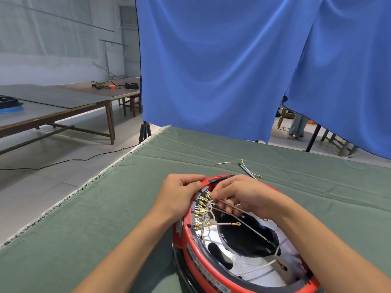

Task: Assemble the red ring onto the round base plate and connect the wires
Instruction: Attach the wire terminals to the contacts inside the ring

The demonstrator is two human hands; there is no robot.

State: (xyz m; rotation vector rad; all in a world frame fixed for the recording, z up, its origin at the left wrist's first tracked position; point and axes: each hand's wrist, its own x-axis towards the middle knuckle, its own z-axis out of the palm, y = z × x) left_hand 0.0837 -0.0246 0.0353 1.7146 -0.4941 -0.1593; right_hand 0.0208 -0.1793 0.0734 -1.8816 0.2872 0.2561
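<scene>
Green cloth [105,218] covers the table, with a big blue sheet [222,70] hanging behind it, and on the cloth sits the red ring [196,265] around the shiny round plate [239,263], whose near edge is cut off at the bottom. Inside the ring lie white wires [224,224] and a row of gold clips [201,210] along the left wall, while two spare wires [245,166] lie on the cloth just past it. The left hand [179,193] grips the ring's far rim with curled fingers, and the right hand [239,194] pinches a gold clip beside it, its other fingers curled over a wire and hiding the far inside.
</scene>
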